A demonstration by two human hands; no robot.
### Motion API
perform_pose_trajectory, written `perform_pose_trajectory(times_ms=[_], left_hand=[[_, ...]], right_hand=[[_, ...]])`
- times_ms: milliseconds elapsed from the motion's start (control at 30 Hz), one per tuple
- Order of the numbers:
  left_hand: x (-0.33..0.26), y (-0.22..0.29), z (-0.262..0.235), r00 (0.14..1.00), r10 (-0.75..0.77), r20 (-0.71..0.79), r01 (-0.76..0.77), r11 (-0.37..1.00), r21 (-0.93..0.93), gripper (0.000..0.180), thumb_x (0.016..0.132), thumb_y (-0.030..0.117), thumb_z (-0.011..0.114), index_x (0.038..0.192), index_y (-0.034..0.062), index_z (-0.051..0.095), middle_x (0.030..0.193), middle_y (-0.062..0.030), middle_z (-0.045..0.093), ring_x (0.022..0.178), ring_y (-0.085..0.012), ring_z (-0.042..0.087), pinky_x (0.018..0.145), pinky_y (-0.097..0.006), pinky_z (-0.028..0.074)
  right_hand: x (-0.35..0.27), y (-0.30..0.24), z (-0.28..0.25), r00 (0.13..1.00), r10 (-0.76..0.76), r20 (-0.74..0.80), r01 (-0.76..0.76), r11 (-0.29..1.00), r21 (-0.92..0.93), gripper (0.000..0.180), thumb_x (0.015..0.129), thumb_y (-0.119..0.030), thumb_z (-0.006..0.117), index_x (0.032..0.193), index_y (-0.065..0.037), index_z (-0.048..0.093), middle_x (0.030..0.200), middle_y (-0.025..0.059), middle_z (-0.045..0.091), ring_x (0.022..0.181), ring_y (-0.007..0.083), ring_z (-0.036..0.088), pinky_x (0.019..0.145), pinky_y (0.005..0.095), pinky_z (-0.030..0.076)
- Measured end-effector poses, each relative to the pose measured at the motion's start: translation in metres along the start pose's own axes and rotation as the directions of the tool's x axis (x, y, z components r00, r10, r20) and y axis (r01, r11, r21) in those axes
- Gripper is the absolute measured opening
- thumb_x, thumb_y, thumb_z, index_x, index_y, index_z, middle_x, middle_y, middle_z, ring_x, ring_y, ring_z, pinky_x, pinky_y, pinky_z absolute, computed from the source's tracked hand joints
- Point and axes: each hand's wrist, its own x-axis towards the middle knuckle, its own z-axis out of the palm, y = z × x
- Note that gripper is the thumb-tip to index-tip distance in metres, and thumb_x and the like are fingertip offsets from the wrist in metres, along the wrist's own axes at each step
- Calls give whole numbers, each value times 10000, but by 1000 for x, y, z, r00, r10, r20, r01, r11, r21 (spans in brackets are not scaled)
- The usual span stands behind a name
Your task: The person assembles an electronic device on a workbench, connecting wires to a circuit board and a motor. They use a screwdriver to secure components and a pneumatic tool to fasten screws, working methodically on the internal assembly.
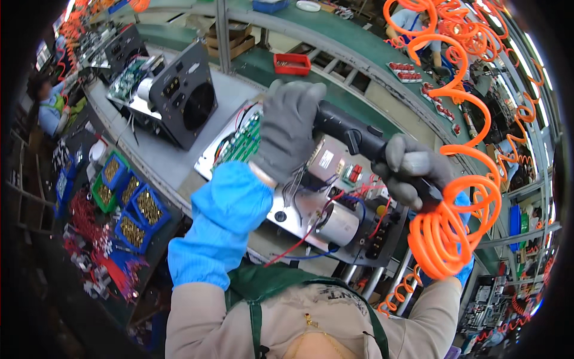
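Observation:
My right hand, in a grey glove, is wrapped round the rear of a black air screwdriver lying crosswise over the unit. An orange coiled hose hangs beside that hand. My left hand, also gloved, is closed about the driver's front end; its fingertips and the tool's tip are hidden. Under both hands lies an open electronic unit with a metal base. It carries a green circuit board, a silver capacitor, a metal-cased module and loose red, blue and black wires.
Another unit with a black fan panel stands upright at the left. Blue and green bins of small brass parts sit at lower left. A red tray lies beyond the unit. Orange hoses hang at right; other people work farther off.

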Motion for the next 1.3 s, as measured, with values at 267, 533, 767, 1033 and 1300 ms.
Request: perform_pose_trajectory(times_ms=[267, 533, 767, 1033, 1300], left_hand=[[-28, 39, -22, 747, -456, 484, 619, 743, -255, 409, 716, 120, 718, 1073, 62, 529, 994, -149, 631, 928, -272, 645, 749, -349, 511], [-76, 60, -25, 869, -388, 306, 477, 822, -311, 553, 696, 190, 771, 1151, 37, 494, 1099, -174, 585, 974, -272, 618, 825, -349, 493], [-200, 83, -1, 570, -496, 655, 753, 634, -176, 244, 799, 225, 637, 973, 55, 630, 773, -139, 643, 708, -296, 636, 672, -397, 508], [-208, 86, 8, 583, -472, 661, 725, 670, -161, 203, 778, 213, 622, 884, 41, 605, 726, -189, 612, 673, -363, 607, 616, -438, 492], [-209, 89, 9, 620, -475, 624, 713, 674, -195, 212, 786, 173, 602, 959, 52, 624, 693, -168, 615, 633, -340, 612, 588, -414, 495]], right_hand=[[42, 47, 9, 766, -612, 196, 607, 588, -534, 528, 747, -48, 696, 1236, 2, 502, 1164, 112, 580, 1039, 202, 579, 900, 346, 469], [54, 100, 18, 869, -475, 140, 486, 872, -52, 425, 686, 57, 705, 1060, -39, 528, 1054, 115, 589, 1066, 250, 564, 931, 403, 466], [57, 130, 17, 909, -406, 96, 411, 911, -39, 411, 746, 118, 655, 1081, -56, 493, 1075, 141, 588, 1063, 268, 585, 877, 419, 524], [57, 131, 33, 962, -270, 48, 275, 944, -182, 384, 743, 69, 694, 1060, -27, 500, 1038, 135, 606, 920, 201, 631, 795, 348, 561], [65, 130, 38, 974, -227, -11, 215, 938, -273, 296, 727, 20, 705, 977, -18, 552, 930, 77, 631, 826, 125, 620, 739, 286, 539]])
